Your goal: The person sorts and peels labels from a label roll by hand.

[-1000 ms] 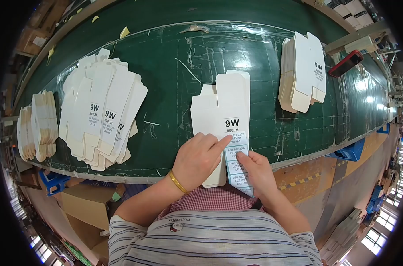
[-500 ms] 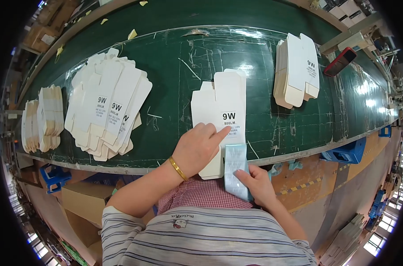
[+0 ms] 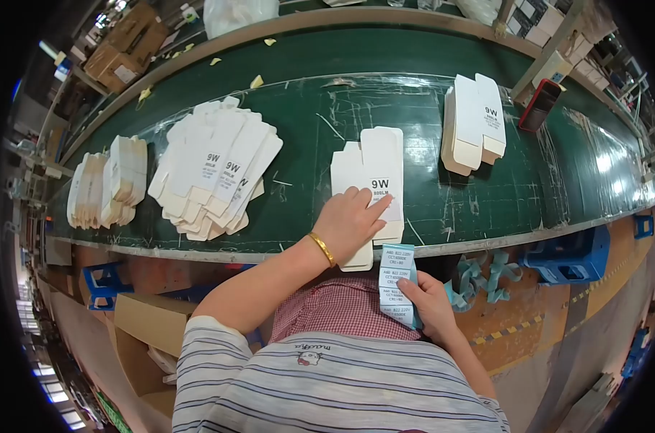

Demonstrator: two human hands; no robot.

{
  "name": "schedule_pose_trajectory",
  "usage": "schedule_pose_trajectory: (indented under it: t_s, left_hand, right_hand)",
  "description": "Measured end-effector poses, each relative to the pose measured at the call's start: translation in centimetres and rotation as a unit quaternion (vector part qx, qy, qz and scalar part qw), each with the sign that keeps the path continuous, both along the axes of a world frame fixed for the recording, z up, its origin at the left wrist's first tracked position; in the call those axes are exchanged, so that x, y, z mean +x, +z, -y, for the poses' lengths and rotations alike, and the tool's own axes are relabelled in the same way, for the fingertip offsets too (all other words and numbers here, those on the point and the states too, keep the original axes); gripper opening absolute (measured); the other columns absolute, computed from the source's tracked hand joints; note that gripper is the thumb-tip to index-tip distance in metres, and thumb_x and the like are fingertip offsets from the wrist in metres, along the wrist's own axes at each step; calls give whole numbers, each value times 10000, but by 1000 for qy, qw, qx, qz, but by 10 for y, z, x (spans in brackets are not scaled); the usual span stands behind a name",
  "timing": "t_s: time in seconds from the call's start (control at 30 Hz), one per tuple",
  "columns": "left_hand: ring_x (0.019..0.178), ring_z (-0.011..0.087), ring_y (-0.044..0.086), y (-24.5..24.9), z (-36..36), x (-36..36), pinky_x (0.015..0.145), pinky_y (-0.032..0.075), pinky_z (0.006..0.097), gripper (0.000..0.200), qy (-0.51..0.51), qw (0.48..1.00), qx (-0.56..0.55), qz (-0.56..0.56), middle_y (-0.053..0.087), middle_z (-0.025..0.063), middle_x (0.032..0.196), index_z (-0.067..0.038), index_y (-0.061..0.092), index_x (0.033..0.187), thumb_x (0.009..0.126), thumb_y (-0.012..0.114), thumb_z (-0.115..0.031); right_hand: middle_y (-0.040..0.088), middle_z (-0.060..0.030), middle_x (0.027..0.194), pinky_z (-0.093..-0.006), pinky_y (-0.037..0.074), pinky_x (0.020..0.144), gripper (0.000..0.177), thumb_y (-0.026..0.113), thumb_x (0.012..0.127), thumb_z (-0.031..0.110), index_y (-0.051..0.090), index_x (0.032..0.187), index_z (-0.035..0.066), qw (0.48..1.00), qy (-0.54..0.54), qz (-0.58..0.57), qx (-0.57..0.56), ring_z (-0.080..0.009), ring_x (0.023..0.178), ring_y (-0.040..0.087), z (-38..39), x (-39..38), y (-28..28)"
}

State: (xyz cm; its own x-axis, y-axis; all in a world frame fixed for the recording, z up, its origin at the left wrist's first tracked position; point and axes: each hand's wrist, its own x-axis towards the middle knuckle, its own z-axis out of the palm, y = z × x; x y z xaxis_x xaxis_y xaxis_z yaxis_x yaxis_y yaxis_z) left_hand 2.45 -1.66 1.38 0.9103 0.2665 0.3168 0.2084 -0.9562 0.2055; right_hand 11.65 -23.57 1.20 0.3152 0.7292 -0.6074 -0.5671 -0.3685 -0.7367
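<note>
A flattened white carton [image 3: 349, 169] printed "9W" lies on the green table in front of me, on top of others, its lower end past the table edge. My left hand [image 3: 353, 220], with a gold bracelet at the wrist, rests on it. Its index finger is stretched across the small print under "9W", partly hiding it; the other fingers are bent but apart. Just off the table edge, my right hand [image 3: 430, 307] holds a light blue strip of printed labels [image 3: 395, 278], thumb on its face.
To the left are a fanned pile of flat cartons [image 3: 219, 166] and banded bundles [image 3: 107, 184]. At the right stand another carton stack [image 3: 473, 123] and a red-edged phone [image 3: 539, 105]. Blue backing strips [image 3: 490, 278] hang below the table edge near a blue stool [image 3: 569, 256].
The view has tilted up and shifted. My left index finger has slid slightly right over the print. The label strip has moved off the carton's lower corner, its printed face now showing clearly.
</note>
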Motion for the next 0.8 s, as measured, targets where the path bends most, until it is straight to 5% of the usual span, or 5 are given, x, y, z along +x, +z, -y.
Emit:
schedule_pose_trajectory:
  t_s: [0.2,0.4,0.53,0.63,0.8]
  left_hand:
    - [763,209,557,-9,-2,-18,676,489,329,270,-12,998,30,49,566,54,844,-52,665,1021,782,684,-177]
    - [710,186,587,-9,-4,-3,612,512,298,48,-65,988,133,-48,552,45,782,-80,604,737,730,615,-126]
    - [634,183,588,-2,-9,-5,574,503,302,59,-115,980,160,-36,539,34,724,-81,605,759,711,612,-114]
    - [638,181,591,40,-31,-19,571,494,312,88,-119,983,141,16,539,37,716,-68,598,783,705,615,-105]
    - [669,170,555,111,-85,-96,576,460,303,97,-76,953,287,66,528,6,741,-93,583,778,692,615,-127]
  right_hand:
    - [684,-66,987,-256,515,754,258,627,940,149,631,1122,-34,1000,-3,12,24,-104,841,630,8,0,-3]
    - [685,-73,991,-256,532,728,258,618,938,133,616,1137,-33,1000,-6,-7,30,-107,821,644,11,-2,-19]
    - [682,-77,1004,-258,543,720,267,608,941,125,604,1156,-35,999,-7,-12,35,-111,820,652,8,-8,-4]
    - [684,-76,991,-270,521,750,264,625,933,140,618,1128,-38,999,-19,-15,41,-123,846,641,14,-7,-4]
    - [673,-77,991,-280,505,744,239,589,930,102,614,1120,-41,999,-15,41,33,-141,837,633,12,-5,-10]
